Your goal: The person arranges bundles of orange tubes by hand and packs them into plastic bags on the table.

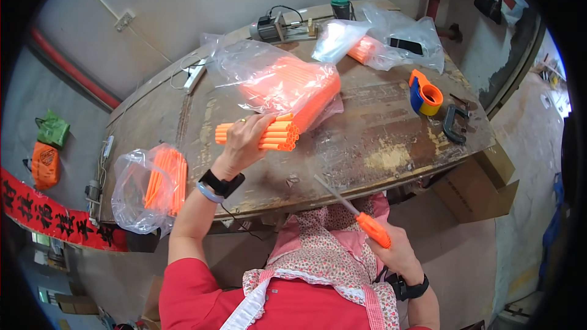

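Observation:
My left hand [244, 140] is closed round a bundle of short orange plastic tubes [282, 136], held over the worn wooden table with their open ends toward the right. Just beyond it lies a large clear bag of orange tubes [287, 82]. My right hand [397, 250] grips an orange-handled tool [373, 230] with a long, thin metal shaft, in front of the table's near edge. The shaft points up and left toward the table; whether it is a screwdriver or a blade I cannot tell.
A smaller open bag of orange tubes [165, 180] lies at the left. Tape dispenser [425, 95] and G-clamp [455, 123] sit at the right. A motor [269, 27], a green-lidded cup [341, 7], and a phone [406, 46] on plastic bags are at the back. A cardboard box [474, 189] stands below right.

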